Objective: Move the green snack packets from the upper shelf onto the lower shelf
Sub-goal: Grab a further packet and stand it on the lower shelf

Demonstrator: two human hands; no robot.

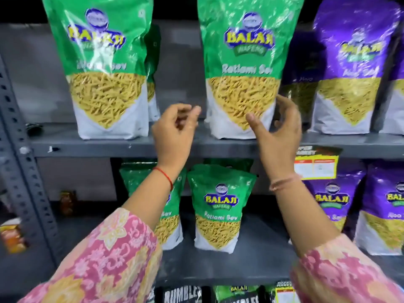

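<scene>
Grey metal rack with a perforated upright post along the left side; upper shelf and lower shelf both visible. Upper shelf: two tall green snack packets stand upright at the front edge, left green packet and right green packet, gap between them; another green packet partly hidden behind the left one. Purple packets stand toward the right end of the upper shelf, just beside the right green packet. Lower shelf: one green packet upright near the middle, a second green packet left of it, partly covered by the left forearm, more green behind them; purple packets at the right end. Yellow price tag hangs off the upper shelf's front edge, right part. Both arms in pink floral sleeves reach up to the upper shelf. Right hand open, fingers spread and curved, cupped around the lower right side of the right green packet, thumb in front of its face; contact unclear, no firm hold seen. Left hand loosely curled, fingers half bent, empty, in the gap between the two front green packets, touching neither. Red thread on the left wrist, pale band on the right wrist.
</scene>
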